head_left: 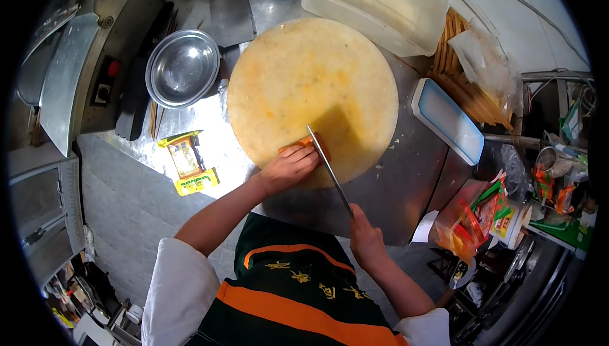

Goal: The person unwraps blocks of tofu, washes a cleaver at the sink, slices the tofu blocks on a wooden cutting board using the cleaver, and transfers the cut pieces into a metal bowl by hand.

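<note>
On the round cutting board [311, 79], near its front edge, lies an orange-brown piece of food [323, 146], partly covered by fingers. My left hand [290, 167] presses down on it with curled fingers. The knife [328, 165] is seen nearly edge-on, with its blade against the food just right of those fingertips. My right hand [366, 235] is wrapped around the knife's handle, low and off the front of the board. The blade casts a dark shadow on the board to the right.
Left of the board are a steel bowl [183, 68] and a yellow food packet [188, 163]. A large plastic tub [374, 3] stands behind. At right are a white-and-blue tray [448, 120], bundled wooden sticks [466, 86] and a clear container [458, 216] with packets.
</note>
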